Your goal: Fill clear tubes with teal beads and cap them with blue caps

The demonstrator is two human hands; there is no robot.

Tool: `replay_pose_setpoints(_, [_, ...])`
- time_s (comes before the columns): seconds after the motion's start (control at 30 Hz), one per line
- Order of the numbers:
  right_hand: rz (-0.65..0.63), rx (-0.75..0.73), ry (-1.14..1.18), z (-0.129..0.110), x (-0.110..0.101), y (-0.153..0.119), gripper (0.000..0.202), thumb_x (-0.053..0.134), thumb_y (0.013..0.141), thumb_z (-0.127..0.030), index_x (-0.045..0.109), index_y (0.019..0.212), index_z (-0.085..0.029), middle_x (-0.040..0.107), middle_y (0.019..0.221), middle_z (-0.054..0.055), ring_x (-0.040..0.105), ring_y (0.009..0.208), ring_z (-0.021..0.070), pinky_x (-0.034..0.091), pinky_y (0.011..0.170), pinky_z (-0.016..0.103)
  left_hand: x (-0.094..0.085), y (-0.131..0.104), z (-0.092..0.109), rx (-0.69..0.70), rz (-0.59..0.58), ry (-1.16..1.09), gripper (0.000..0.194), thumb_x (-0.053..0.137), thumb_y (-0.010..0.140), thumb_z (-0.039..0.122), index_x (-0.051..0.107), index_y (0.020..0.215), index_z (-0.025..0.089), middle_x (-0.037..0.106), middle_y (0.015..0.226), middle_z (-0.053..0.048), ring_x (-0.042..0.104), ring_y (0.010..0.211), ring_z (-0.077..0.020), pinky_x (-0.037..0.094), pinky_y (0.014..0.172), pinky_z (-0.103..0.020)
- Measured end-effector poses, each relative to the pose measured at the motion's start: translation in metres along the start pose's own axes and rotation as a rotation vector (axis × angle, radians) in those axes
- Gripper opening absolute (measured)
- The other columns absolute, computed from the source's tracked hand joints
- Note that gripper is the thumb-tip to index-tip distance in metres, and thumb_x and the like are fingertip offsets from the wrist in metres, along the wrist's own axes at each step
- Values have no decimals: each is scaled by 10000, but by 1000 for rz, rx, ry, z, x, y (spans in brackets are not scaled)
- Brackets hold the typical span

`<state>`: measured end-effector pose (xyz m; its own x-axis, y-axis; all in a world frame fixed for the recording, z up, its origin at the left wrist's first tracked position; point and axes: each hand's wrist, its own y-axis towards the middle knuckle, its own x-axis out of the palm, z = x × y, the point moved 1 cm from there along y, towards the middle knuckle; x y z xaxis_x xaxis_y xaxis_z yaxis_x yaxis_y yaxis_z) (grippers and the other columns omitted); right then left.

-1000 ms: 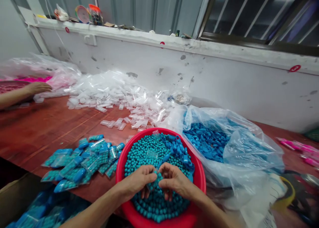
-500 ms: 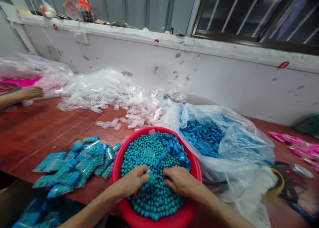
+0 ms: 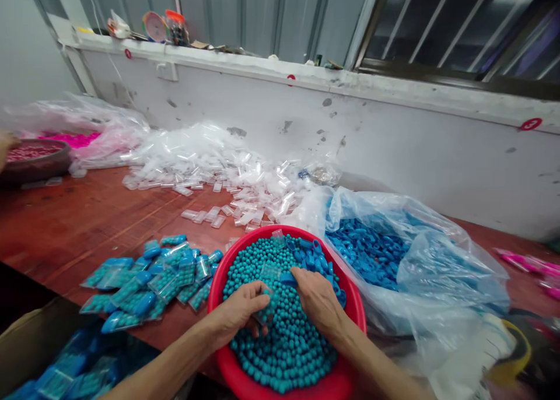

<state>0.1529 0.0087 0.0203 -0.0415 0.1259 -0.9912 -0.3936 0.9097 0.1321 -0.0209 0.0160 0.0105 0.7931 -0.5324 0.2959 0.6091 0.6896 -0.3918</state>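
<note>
A red plastic basin (image 3: 221,295) at the table's near edge is full of teal beads (image 3: 289,353), with blue caps (image 3: 312,257) heaped at its far side. My left hand (image 3: 238,312) rests in the beads, fingers closed on a small clear bag (image 3: 262,312) partly filled with beads. My right hand (image 3: 319,301) reaches across the beads toward the blue caps, its fingertips at a cap; whether it grips one is hidden.
Filled teal packets (image 3: 149,280) lie left of the basin. Empty clear bags (image 3: 210,167) pile up behind. An open plastic bag of blue caps (image 3: 371,248) sits right. A dark bowl (image 3: 35,158) and pink bags stand far left. A cardboard box (image 3: 39,353) sits below the table edge.
My right hand has moved forward from beside the left hand toward the blue caps. Another person's hand at the far left has gone out of view.
</note>
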Motion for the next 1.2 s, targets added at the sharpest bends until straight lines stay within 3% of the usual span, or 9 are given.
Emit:
replay_pose_setpoints(0.1, [39,-76,197,-12,-9,-11,274,347,836,-78,537,1015,-160,607,812,64,542,736,194,388,644,289,5,3,-2,29,70,22,350,556,680,475,415,798,177,524,581,56,528,418,-84,328,352,-159])
replay_pose_setpoints(0.2, [-15,-154,503,-19,-14,-17,357,357,849,-112,451,1182,-199,607,887,48,557,782,169,423,689,263,8,4,-2,42,125,43,358,538,687,496,427,800,174,506,565,65,492,390,-66,297,331,-146])
replay_pose_setpoints(0.3, [-11,-116,750,-16,-17,-17,332,394,858,-153,479,1168,-234,614,916,23,568,829,155,434,745,245,9,2,-2,66,106,38,336,545,687,464,425,803,173,492,556,70,476,377,-56,267,310,-133])
replay_pose_setpoints(0.43, [156,23,583,-9,-12,-17,336,386,849,-147,510,1160,-171,625,875,79,573,812,198,451,738,309,11,2,-5,99,85,47,304,534,707,418,415,849,178,502,577,65,497,385,-63,287,307,-132])
replay_pose_setpoints(0.53, [192,-32,460,-12,-6,-20,367,370,856,-155,473,1208,-165,615,856,98,556,792,209,462,700,329,13,5,-7,148,98,59,331,511,725,424,420,922,175,507,591,59,504,392,-67,311,322,-141])
replay_pose_setpoints(0.63, [182,-44,566,-14,-5,-20,358,384,864,-187,476,1210,-183,608,877,85,554,793,189,465,695,298,15,6,-8,166,116,83,350,508,729,418,432,962,167,492,595,60,488,385,-59,318,329,-145])
replay_pose_setpoints(0.8, [180,110,843,-11,-9,-18,253,426,855,-212,632,1002,-203,634,788,36,582,715,156,447,669,254,17,3,-7,146,104,79,418,512,720,412,411,1038,161,486,607,57,489,395,-63,302,320,-144])
replay_pose_setpoints(1.07, [97,272,1036,-14,-6,-17,235,459,831,-270,681,870,-204,648,725,5,571,673,168,430,615,246,16,4,-13,198,132,97,557,511,731,398,326,1198,159,484,580,59,464,373,-59,279,320,-145])
replay_pose_setpoints(1.2, [80,152,982,-13,-6,-19,237,440,849,-282,663,850,-199,613,701,3,542,644,145,402,607,230,20,3,-11,185,156,93,471,502,729,367,379,1136,162,441,522,83,407,330,-41,248,304,-135])
